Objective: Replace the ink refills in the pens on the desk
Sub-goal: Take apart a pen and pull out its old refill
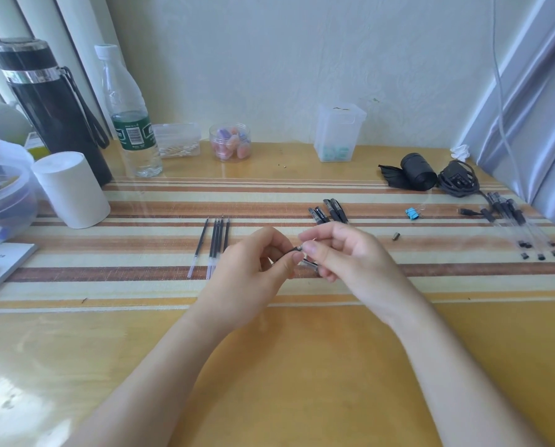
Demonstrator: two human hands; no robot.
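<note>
Both my hands meet over the striped mat at the middle of the desk. My left hand (257, 269) grips a pen (308, 263), most of it hidden in my fingers. My right hand (340, 253) pinches the pen's dark tip piece (297, 249) between thumb and forefinger. Several ink refills (216, 243) lie side by side to the left of my hands. Several black pen caps (329, 211) lie just beyond my hands. A bundle of clear pens (518, 224) lies at the right edge. A small dark pen part (396, 236) lies loose on the mat.
A black flask (49, 101), water bottle (131, 114), white roll (71, 188) and plastic tub (5, 191) stand at the left. Clear jar (230, 141) and box (338, 132) stand by the wall. Blue binder clip (412, 213), black roll (416, 172) and cable (458, 180) lie at the right.
</note>
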